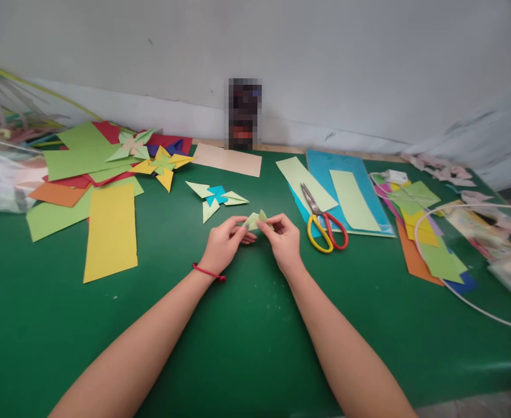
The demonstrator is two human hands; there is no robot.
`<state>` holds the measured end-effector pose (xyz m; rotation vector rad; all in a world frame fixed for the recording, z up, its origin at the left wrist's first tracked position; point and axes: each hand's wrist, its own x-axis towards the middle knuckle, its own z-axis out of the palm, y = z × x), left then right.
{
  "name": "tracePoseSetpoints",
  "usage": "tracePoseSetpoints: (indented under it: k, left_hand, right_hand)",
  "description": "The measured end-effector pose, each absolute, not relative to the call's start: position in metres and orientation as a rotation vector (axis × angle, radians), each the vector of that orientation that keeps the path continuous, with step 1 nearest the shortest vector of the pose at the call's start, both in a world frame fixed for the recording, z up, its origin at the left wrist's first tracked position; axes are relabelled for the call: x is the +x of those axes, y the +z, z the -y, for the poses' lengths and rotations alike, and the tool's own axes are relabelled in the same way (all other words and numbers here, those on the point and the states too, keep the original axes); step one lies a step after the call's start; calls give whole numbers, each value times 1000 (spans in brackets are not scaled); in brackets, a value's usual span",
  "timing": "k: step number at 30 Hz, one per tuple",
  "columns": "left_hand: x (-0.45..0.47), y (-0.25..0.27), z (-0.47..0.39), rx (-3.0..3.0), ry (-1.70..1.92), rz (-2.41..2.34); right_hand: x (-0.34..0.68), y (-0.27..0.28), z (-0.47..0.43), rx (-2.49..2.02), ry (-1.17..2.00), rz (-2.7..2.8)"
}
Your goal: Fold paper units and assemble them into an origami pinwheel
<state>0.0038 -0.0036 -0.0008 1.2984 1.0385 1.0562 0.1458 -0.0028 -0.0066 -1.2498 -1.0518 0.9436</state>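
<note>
A small folded piece of pale green paper (pixel 253 220) is pinched between both hands above the green table. My left hand (pixel 224 241), with a red cord at the wrist, grips its left end. My right hand (pixel 285 239) has thumb and fingers closed on its right end. Fingers cover part of the folds. Just beyond my left hand lies a folded paper star (pixel 216 196) with a blue middle and three pale green points. Scissors (pixel 320 217) with one yellow and one red handle rest right of my right hand, blades partly over a pale green strip (pixel 307 183).
Left on the green table (pixel 238 348) are a yellow sheet (pixel 111 235), green sheets (pixel 81 159) and a yellow folded star (pixel 163 165). At right lie a blue sheet (pixel 337 165), coloured scraps (pixel 429 232) and a white cable (pixel 455 299). A blurred-out dark object (pixel 243 113) stands against the wall.
</note>
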Motion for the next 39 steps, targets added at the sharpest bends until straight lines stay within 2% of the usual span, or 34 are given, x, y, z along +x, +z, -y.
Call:
tracePoseSetpoints:
  k: [5,14,26,39]
  left_hand:
    - [3,-3,0,1256,1024,-1025]
    - [-1,3,5,1699,1144,-1169]
    - [1,6,8,1628,1147,-1216]
    - [0,-6,-2,1407,1008,-956]
  right_hand:
    - [146,-6,3,-1246,958,1021]
    - [149,-10,0,-1211,1011,920]
    - [149,-11,1,-1202,1013,920]
    - [154,-8,0,-1254,899,1047]
